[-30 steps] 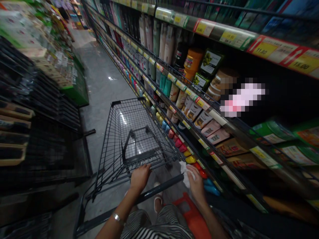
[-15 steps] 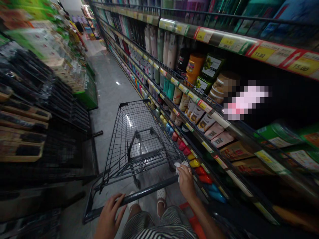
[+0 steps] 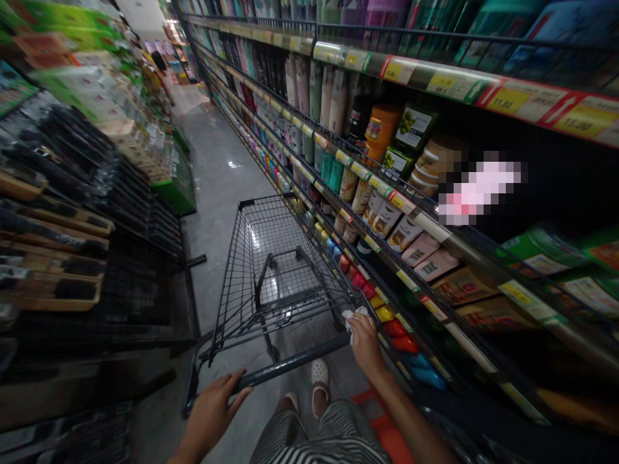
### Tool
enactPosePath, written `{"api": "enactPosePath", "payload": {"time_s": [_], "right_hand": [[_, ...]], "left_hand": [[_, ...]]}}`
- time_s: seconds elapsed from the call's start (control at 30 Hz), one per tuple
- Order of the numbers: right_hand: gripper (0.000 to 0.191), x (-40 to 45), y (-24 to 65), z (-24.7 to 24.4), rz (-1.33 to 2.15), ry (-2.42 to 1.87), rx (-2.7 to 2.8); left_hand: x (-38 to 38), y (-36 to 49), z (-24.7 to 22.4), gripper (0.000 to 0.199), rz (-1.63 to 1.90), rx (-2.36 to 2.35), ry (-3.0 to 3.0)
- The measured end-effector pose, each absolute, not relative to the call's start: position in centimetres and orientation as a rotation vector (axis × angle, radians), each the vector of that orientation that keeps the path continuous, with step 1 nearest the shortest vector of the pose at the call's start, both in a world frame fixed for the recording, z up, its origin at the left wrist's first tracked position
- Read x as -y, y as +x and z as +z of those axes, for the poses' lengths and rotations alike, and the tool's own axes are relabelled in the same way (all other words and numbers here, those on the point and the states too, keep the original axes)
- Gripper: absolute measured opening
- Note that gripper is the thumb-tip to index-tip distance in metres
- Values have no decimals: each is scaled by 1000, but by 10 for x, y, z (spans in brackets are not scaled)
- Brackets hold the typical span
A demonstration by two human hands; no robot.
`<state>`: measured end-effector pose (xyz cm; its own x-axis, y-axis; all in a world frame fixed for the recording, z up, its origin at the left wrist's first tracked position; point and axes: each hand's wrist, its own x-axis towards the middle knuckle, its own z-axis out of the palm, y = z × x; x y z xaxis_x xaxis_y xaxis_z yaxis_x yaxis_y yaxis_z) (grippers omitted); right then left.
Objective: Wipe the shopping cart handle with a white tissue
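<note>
A dark wire shopping cart (image 3: 290, 283) stands in front of me, with only its bare mesh and the floor showing inside. My left hand (image 3: 213, 409) lies over the left part of the cart handle (image 3: 294, 366), fingers across the bar and thumb on the near side. At the bar's right end, my right hand (image 3: 366, 341) is closed around a crumpled white tissue (image 3: 356, 313). Its grip on the bar is partly hidden. The cart's right side is close to the shelf.
On the right runs a long shelf (image 3: 435, 225) of bottles, jars and pouches with price labels. Racks of black-and-tan packaged goods (image 3: 53, 270) and a green display box (image 3: 176, 183) line the left. A grey aisle floor (image 3: 217, 148) leads ahead. Something red (image 3: 387, 425) is beside my legs.
The left hand has moved up onto the handle, its fingers now closer together. Cart and shelves sit slightly further right in view. The right hand keeps the tissue; my feet have shifted.
</note>
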<state>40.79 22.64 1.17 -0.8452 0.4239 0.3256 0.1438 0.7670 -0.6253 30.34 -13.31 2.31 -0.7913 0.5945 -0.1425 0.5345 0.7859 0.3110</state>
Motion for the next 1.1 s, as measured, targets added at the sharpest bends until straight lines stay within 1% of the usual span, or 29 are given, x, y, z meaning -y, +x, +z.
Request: {"api": "enactPosePath", "payload": {"time_s": [0.23, 0.37, 0.5, 0.67, 0.93, 1.1], "right_hand": [[35, -184, 401, 9, 934, -323, 2546], [34, -191, 406, 9, 874, -338, 2547], [32, -203, 413, 9, 780, -464, 2519], [31, -193, 410, 11, 749, -484, 2556], [26, -120, 395, 19, 768, -386, 2788], [22, -69, 393, 22, 801, -357, 2778]], "left_hand": [[120, 309, 31, 46, 280, -2678, 800], [111, 312, 40, 45, 218, -2617, 757], [108, 318, 45, 47, 170, -2577, 762], [111, 321, 47, 47, 138, -2565, 785], [113, 322, 47, 45, 109, -2598, 782], [112, 325, 47, 46, 154, -2615, 797]]}}
